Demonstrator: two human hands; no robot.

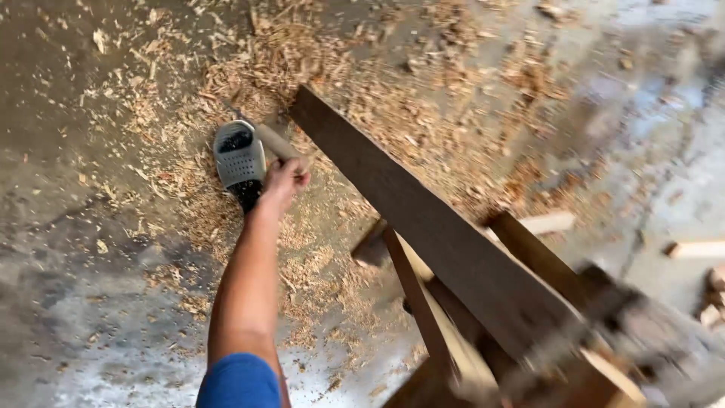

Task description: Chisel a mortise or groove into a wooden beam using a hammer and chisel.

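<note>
A short, pale brown wooden stick (276,141), rounded like a handle, lies slanted within the closed fingers of the left hand (285,181), its free end running up and to the left of the knuckles. Just left of the hand, nearly touching it, sits a grey perforated rubber sandal (239,160) with a black inner sole, toe pointing away, flat on the shavings-strewn floor.
</note>
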